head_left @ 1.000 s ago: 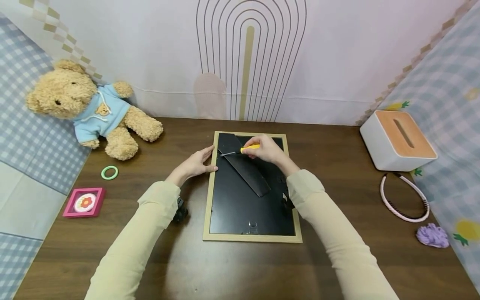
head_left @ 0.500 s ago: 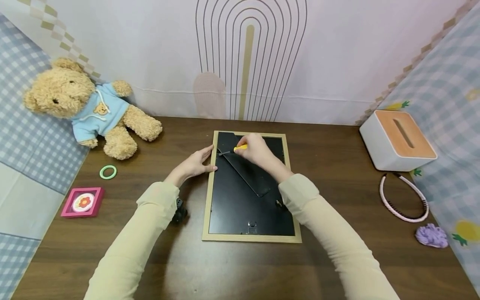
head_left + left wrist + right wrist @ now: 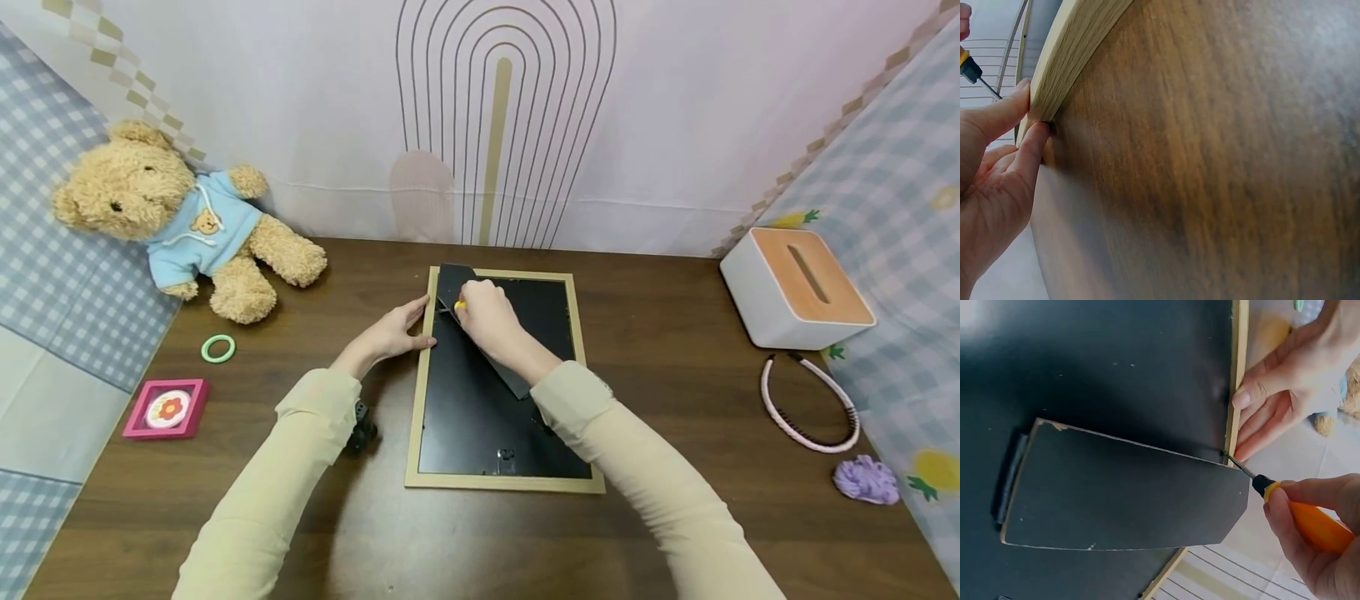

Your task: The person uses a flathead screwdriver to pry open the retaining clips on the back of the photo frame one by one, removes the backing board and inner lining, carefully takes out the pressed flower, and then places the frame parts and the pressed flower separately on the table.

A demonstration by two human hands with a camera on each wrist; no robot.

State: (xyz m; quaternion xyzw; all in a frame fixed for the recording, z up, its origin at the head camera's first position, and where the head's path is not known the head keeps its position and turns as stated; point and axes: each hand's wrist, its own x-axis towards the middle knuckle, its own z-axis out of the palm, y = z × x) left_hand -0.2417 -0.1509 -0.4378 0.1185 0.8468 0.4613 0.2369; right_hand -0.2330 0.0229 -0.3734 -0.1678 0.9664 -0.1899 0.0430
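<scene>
A wood-rimmed picture frame (image 3: 480, 429) lies back up on the tabletop (image 3: 525, 542). The left hand (image 3: 386, 336) holds its left edge — thumb on top, a fingertip low against the outer side. The right hand (image 3: 495, 321) grips a yellow-handled screwdriver (image 3: 1315, 526), tip at the rim's inner edge, just beside the black easel stand (image 3: 1129, 487). Farther left, a teddy bear (image 3: 202, 225) reclines.

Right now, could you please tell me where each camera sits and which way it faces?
Head: on the person's head, looking forward and down at the picture frame; the left hand, right hand and sleeves show.
Left wrist: on that wrist, looking at the picture frame and tabletop; the left hand and a sliver of the right show.
Right wrist: on that wrist, looking across the black stand at the screwdriver; both hands show.
Both wrist views share the screwdriver.
</scene>
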